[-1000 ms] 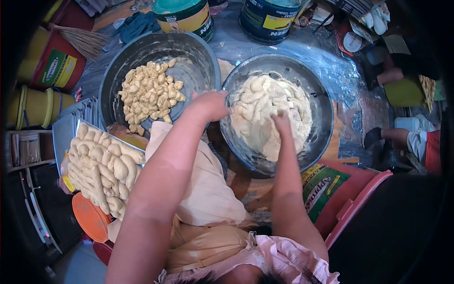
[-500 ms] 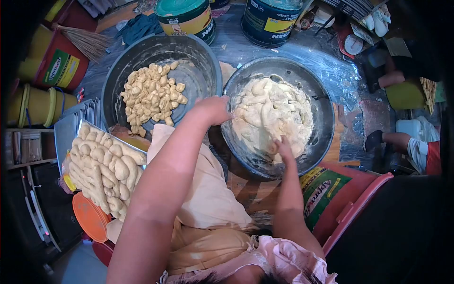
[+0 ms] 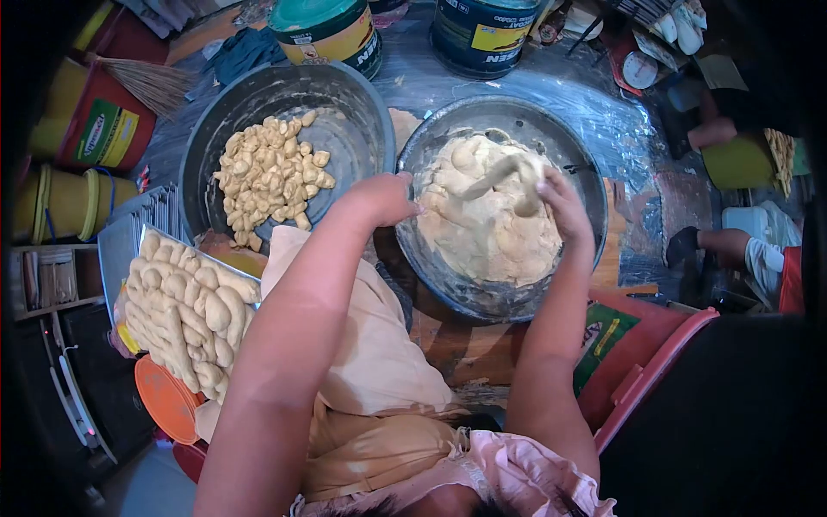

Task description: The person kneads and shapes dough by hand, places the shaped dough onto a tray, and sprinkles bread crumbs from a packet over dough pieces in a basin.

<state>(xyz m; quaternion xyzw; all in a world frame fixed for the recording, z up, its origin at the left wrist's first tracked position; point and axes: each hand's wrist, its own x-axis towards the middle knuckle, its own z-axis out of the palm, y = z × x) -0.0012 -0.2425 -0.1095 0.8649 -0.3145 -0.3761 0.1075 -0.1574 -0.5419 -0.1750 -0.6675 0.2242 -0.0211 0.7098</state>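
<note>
At the left of the frame we see shaped dough pieces [image 3: 194, 306]; toward the upper left, a dark basin [image 3: 357, 129] bears small lumps [image 3: 267, 168]. Near centre, our left hand [image 3: 383, 200] touches a second basin [image 3: 457, 297] at its left rim, how tight its grip we cannot tell. Inside, right of centre, lies pale dough [image 3: 495, 237], a raised fold pinched in our right hand's [image 3: 564, 202] closed grip.
</note>
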